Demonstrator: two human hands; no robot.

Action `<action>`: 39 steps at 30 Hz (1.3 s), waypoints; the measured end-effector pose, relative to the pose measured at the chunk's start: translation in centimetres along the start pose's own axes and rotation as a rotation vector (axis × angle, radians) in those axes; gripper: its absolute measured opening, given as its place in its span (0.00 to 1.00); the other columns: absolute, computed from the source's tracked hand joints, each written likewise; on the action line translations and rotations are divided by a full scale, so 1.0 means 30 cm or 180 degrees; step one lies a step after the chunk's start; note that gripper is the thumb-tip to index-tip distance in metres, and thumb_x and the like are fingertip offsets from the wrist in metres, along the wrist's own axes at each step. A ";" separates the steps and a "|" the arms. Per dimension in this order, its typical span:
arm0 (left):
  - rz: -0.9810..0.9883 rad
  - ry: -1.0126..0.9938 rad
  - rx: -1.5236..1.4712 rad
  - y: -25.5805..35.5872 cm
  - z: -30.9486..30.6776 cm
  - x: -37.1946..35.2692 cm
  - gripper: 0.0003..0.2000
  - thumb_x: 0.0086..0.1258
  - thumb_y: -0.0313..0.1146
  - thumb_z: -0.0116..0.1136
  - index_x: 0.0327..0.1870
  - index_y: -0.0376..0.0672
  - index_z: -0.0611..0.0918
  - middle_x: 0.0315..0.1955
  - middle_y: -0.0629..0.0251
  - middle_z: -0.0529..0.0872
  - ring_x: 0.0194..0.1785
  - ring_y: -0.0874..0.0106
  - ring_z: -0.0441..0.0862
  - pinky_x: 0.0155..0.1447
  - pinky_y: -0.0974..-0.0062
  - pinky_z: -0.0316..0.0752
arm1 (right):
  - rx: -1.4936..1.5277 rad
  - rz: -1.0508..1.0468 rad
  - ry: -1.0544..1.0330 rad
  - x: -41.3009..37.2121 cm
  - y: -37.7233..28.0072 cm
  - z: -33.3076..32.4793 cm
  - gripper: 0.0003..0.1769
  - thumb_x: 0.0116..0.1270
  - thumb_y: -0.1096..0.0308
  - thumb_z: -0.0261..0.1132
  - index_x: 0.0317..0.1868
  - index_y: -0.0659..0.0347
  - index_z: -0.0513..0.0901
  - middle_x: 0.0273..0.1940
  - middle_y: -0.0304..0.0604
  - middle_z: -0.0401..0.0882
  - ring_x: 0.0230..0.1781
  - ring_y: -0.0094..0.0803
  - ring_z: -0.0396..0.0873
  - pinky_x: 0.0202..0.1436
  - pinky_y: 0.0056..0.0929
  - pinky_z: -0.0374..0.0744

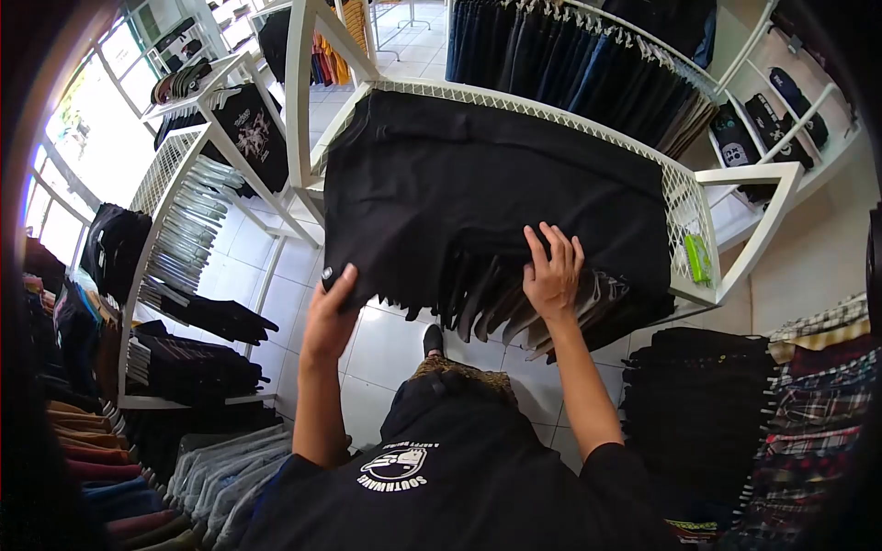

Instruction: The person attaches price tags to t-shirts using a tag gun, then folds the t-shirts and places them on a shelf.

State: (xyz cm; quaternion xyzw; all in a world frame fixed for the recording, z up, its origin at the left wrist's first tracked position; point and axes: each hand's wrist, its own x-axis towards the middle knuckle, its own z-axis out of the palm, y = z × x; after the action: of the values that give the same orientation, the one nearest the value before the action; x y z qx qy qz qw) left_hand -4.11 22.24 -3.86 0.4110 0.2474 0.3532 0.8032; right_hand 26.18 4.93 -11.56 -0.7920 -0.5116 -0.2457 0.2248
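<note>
A black garment [514, 165], perhaps shorts or trousers, lies spread over the white mesh top of a rack [684, 197]. My left hand [329, 312] pinches its near left corner, thumb on top, beside a small white mark on the cloth. The fingers underneath are hidden. My right hand [551, 271] rests on the near edge toward the right, fingers stretched out and slightly apart, holding nothing. Below that edge, dark and brown clothes [501, 308] hang under the rack top.
A bright green packet [698, 259] sits on the mesh at the right end. Jeans [570, 64] hang on a rail beyond. Clothes on clear hangers [193, 230] stand at left, plastic-covered garments [230, 477] at lower left. Plaid shirts [818, 413] and black clothes [698, 413] are at lower right.
</note>
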 end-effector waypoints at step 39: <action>0.2205 -0.0171 0.3441 0.176 0.325 0.767 0.17 0.75 0.40 0.64 0.54 0.35 0.85 0.50 0.54 0.90 0.57 0.58 0.86 0.64 0.66 0.75 | 0.0375 0.1992 -0.0009 0.466 0.740 -0.081 0.24 0.68 0.65 0.70 0.64 0.56 0.80 0.52 0.50 0.86 0.52 0.44 0.84 0.58 0.44 0.80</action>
State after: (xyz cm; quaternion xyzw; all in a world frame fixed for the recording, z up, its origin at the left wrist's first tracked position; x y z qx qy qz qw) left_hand 15.11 37.42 3.35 0.8227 0.2231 0.4072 0.3280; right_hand 51.23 4.92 -3.34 -0.8969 -0.2568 -0.1334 0.3343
